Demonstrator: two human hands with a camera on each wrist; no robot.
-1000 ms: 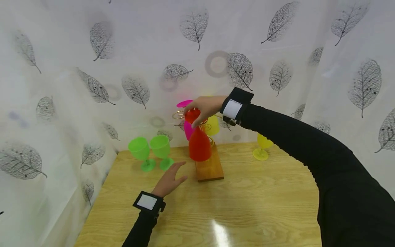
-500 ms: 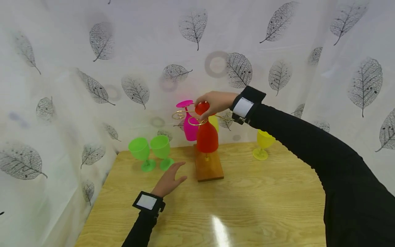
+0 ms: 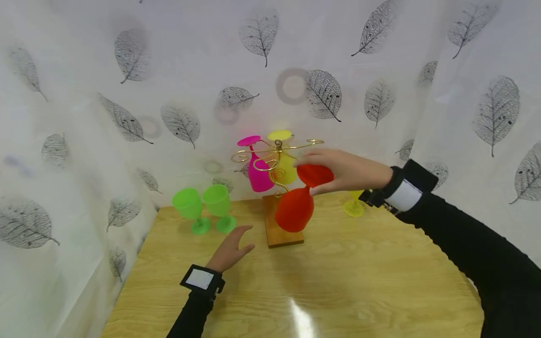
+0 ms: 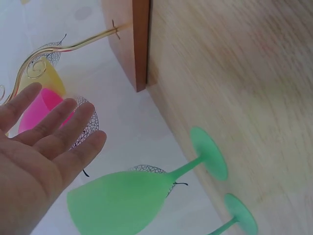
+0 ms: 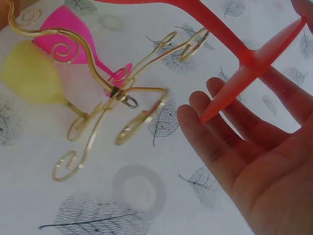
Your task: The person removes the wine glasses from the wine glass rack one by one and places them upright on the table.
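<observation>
My right hand (image 3: 348, 170) holds a red plastic goblet (image 3: 294, 210) by its foot, the bowl hanging down and tilted to the left. It is beside the right front of a gold wire rack (image 3: 278, 145) with curled arms. In the right wrist view, the fingers spread under the red foot (image 5: 257, 63). Upside down on the rack's back arms hang a pink goblet (image 3: 258, 177) and a yellow goblet (image 3: 289, 170). My left hand (image 3: 230, 249) hovers over the table with fingers extended, holding nothing, in front of two upright green goblets (image 3: 187, 203).
The rack's wooden base (image 3: 281, 238) stands near the table's back edge. A second yellow goblet (image 3: 354, 209) stands at the back right, partly hidden by the right wrist. A leaf-patterned white curtain (image 3: 190, 56) hangs behind the table (image 3: 359, 281).
My right hand has carried the red goblet rightward, from in front of the rack through its front arm, then out to the right and lower, now tilted. The left hand has stayed put.
</observation>
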